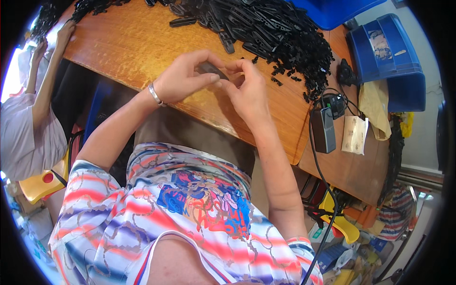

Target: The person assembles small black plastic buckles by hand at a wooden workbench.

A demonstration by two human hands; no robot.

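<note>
Over the near edge of the wooden table, both of my hands come together on a long, narrow black plastic piece [212, 70]. My left hand [183, 78] grips it between thumb and fingers, and a metal bracelet circles that wrist. Fingers and thumb of my right hand [248, 92] close round the piece's other end, covering part of it. Just beyond lies a heap of similar long black plastic pieces [228, 21]. To its right, small black parts [304, 57] spread in a pile toward the table's side.
On the right are a blue plastic bin [392, 61], a dark box-shaped device [323, 130] with cables and a tissue pack [355, 135]. A black cable [327, 190] hangs past my right arm. At the far left, another person's arms [50, 71] reach to more black parts.
</note>
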